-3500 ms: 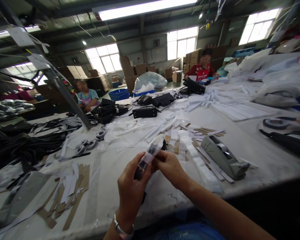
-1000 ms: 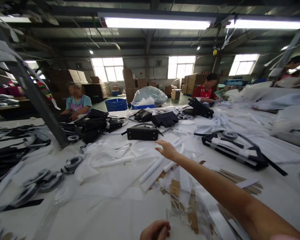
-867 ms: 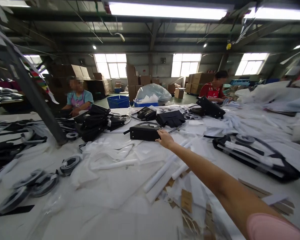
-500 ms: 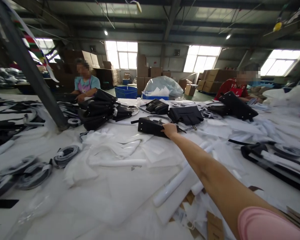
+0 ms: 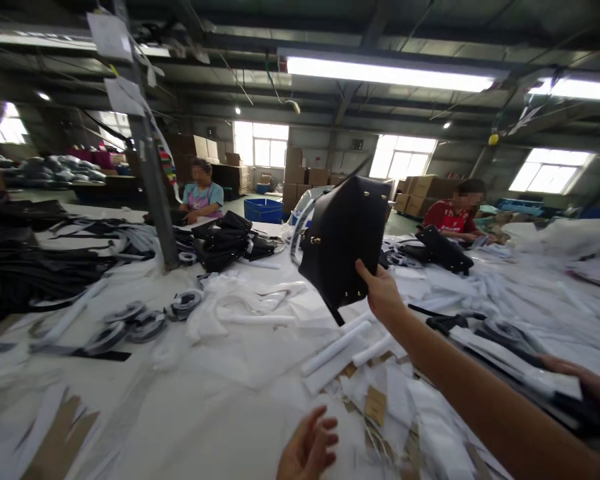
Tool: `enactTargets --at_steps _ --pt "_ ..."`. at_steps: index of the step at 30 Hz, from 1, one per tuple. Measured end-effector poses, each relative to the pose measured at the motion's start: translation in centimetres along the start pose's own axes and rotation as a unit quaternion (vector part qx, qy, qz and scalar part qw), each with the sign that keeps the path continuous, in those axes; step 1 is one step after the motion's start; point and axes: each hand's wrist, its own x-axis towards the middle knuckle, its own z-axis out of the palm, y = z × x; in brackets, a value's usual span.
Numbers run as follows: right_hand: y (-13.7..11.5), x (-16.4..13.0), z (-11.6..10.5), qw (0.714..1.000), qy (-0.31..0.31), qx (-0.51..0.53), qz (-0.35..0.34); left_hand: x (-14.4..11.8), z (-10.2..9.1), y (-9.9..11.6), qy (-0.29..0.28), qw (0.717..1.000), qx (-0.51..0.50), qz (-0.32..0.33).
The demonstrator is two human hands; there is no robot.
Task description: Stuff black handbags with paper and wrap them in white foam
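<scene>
In the head view my right hand (image 5: pixel 384 291) grips a black handbag (image 5: pixel 347 233) by its base, with the thumb on the panel facing me. The handbag is lifted off the table and tilted, its metal studs and a gold-coloured clasp showing. A pale wrapped handle hangs out at its left. Low in the middle, my left hand (image 5: pixel 310 445) hovers above the white table (image 5: pixel 220 407) with loosely bent fingers apart and nothing in them. White paper rolls (image 5: pixel 337 350) and brown card tags (image 5: pixel 375 402) lie to its right.
A co-worker's hand (image 5: pixel 580 377) rests at the right by black bag parts. Two people sit across the table. Black bags (image 5: pixel 223 240) are heaped beyond a grey post (image 5: pixel 153 180). Coiled straps (image 5: pixel 147 325) lie at left. A blue bin (image 5: pixel 263 210) stands behind.
My right hand has raised the handbag from the far part of the table and turned it. My left hand has come into view at the bottom. The view has tilted up.
</scene>
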Motion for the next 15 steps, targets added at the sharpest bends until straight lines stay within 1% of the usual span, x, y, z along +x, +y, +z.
enactTargets --at_steps 2,4,5,6,8,9,11,13,14,15 --pt "-0.9 -7.3 0.3 0.989 -0.019 0.126 0.076 -2.7 0.1 3.5 0.029 0.995 -0.079 0.043" --pt "-0.9 -14.8 0.6 0.968 -0.012 0.205 0.146 -5.5 0.7 6.6 0.048 0.986 -0.148 0.063" --pt "-0.6 -18.6 0.8 0.955 -0.013 0.232 0.182 -7.0 1.0 7.8 0.058 0.98 -0.174 0.074" --pt "-0.3 -22.1 0.9 0.943 -0.016 0.254 0.215 -8.5 1.1 8.8 0.068 0.975 -0.194 0.089" --pt "0.5 -28.7 1.0 0.923 -0.04 0.279 0.261 -11.6 0.6 9.7 0.113 0.966 -0.205 0.107" --pt "0.8 -31.6 1.0 0.92 -0.054 0.277 0.274 -13.1 0.0 9.8 0.143 0.964 -0.2 0.105" --pt "1.2 -36.3 0.7 0.923 -0.105 0.235 0.285 -15.7 -1.8 9.5 0.205 0.961 -0.177 0.064" --pt "1.4 -39.7 -0.3 0.933 -0.192 0.13 0.273 -17.7 -4.0 8.9 0.244 0.956 -0.162 -0.003" --pt "1.5 -40.9 -1.1 0.934 -0.247 0.06 0.252 -18.3 -5.0 8.5 0.262 0.953 -0.149 -0.026" --pt "1.6 -41.9 -2.3 0.927 -0.307 -0.016 0.216 -18.8 -5.9 8.2 0.274 0.951 -0.135 -0.038"
